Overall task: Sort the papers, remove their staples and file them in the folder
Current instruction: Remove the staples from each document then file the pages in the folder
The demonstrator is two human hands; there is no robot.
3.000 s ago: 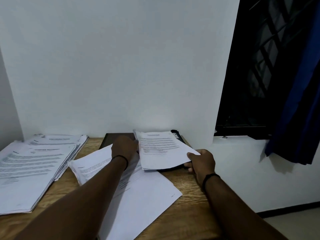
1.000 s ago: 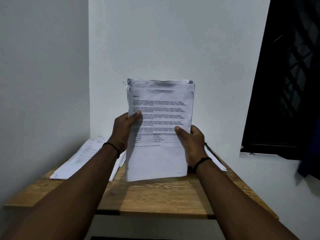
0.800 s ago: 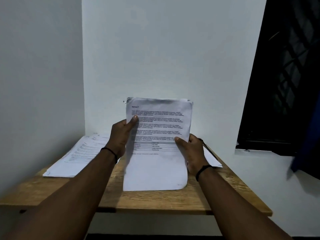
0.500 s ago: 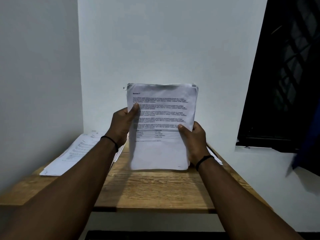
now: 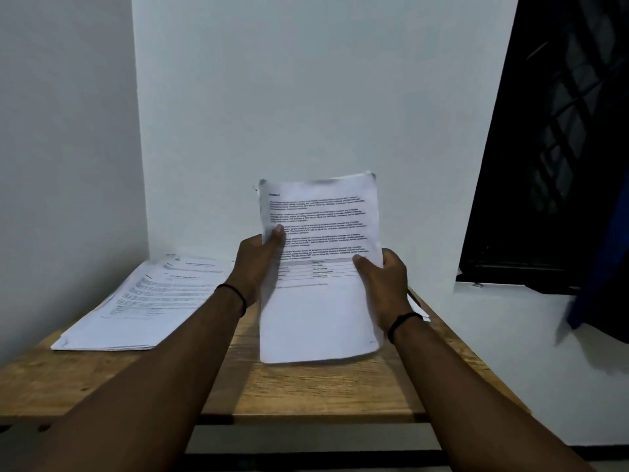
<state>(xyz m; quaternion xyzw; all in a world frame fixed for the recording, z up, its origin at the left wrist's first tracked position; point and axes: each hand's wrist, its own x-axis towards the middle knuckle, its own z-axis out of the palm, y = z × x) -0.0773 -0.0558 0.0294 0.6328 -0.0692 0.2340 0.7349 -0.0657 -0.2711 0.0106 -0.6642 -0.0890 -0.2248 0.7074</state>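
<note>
I hold a bundle of printed papers (image 5: 320, 301) upright over the wooden table (image 5: 306, 386), its bottom edge at or just above the tabletop. My left hand (image 5: 257, 267) grips the bundle's left edge, thumb on the front page. My right hand (image 5: 384, 284) grips the right edge, thumb on the front as well. A second, flat stack of printed papers (image 5: 143, 301) lies on the table's left side. The folder is hidden behind the held bundle; a corner of paper (image 5: 417, 310) shows past my right wrist.
White walls close in behind and to the left of the table. A dark barred window (image 5: 551, 148) with a blue curtain (image 5: 609, 267) is at the right, above a white ledge (image 5: 510, 308). The table's front edge is near me.
Three seconds ago the papers lay loose on the table; I gathered them and raised them upright. Over the last second the bundle went down, up, and down again toward the tabletop.
</note>
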